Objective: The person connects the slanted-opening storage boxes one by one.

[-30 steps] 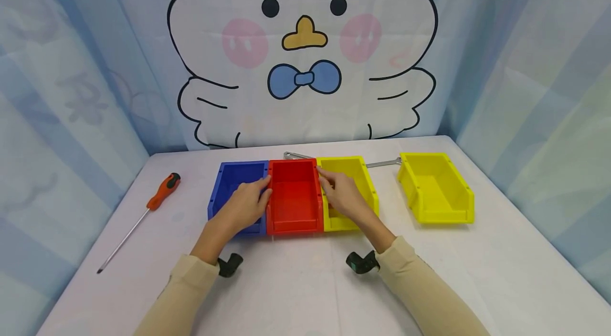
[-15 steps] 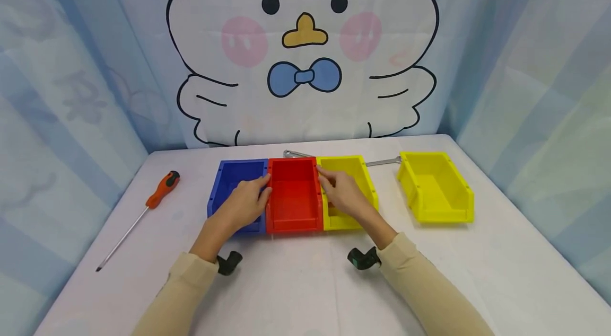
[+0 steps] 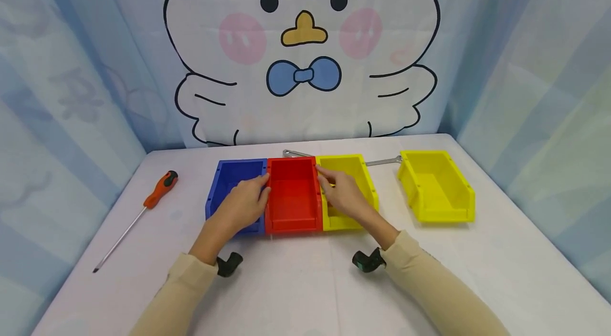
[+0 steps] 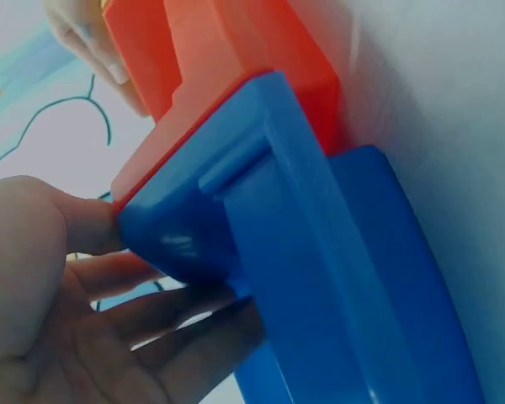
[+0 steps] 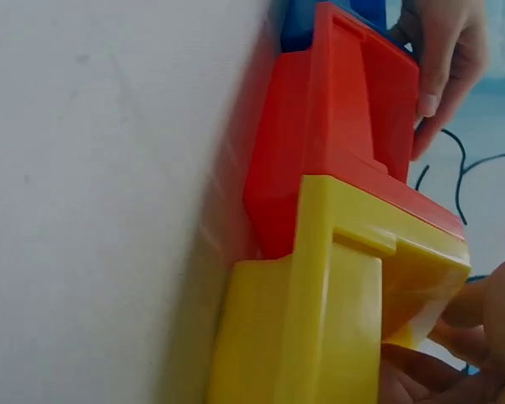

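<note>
A blue bin, a red bin and a yellow bin stand side by side, their walls meeting. My left hand reaches over the blue bin and grips the red bin's left rim where it meets the blue wall; the thumb lies at the rim and other fingers reach down inside the blue bin. My right hand does the same at the red bin's right rim, its lower fingers partly hidden in the yellow bin.
A second yellow bin stands apart at the right. An orange-handled screwdriver lies at the left. Behind the row lie metal wrenches, one end behind the red bin and another wrench toward the separate bin. A patterned curtain closes the back.
The hands and bins keep their places. My right forearm has shifted slightly outward, and the head view has moved a little.
</note>
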A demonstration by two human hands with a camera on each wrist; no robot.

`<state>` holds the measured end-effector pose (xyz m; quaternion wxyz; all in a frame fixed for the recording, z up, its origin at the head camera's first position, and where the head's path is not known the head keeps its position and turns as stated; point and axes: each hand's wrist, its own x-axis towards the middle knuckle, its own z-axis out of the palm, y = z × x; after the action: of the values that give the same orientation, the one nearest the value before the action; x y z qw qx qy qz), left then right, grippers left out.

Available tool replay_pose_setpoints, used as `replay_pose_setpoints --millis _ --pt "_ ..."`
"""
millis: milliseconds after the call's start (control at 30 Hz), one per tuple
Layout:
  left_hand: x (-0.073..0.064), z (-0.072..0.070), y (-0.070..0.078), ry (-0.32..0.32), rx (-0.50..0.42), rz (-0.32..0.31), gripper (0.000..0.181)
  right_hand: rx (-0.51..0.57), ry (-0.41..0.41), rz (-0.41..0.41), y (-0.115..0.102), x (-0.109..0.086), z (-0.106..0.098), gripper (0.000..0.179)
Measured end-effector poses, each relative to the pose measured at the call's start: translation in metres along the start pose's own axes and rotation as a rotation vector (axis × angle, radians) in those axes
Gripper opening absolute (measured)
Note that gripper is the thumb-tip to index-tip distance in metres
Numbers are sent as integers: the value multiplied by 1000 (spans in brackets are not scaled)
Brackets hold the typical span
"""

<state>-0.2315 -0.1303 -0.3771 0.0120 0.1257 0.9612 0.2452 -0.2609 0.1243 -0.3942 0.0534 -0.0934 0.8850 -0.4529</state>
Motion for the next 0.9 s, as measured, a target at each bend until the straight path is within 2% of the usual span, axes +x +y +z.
replay_pose_setpoints --millis 167,267,333,400,533,733,900 --pt "1 2 8 138 96 50 50 24 -27 25 -3 -3 -17 48" --pt "2 3 16 203 101 123 48 -13 -26 -30 -7 -7 -34 44" --pt "3 6 23 215 89 166 47 -56 -12 -76 -7 -12 -49 42" --pt "4 9 31 201 52 186 46 -104 12 -113 -3 -17 -65 40" --pt "6 18 45 135 -32 148 47 -205 75 -131 8 -29 -99 41" --pt "9 28 54 39 -72 120 49 -321 155 -91 31 -44 -142 44" --pt "13 36 62 -28 -94 66 54 -423 214 3 61 -48 -176 47"
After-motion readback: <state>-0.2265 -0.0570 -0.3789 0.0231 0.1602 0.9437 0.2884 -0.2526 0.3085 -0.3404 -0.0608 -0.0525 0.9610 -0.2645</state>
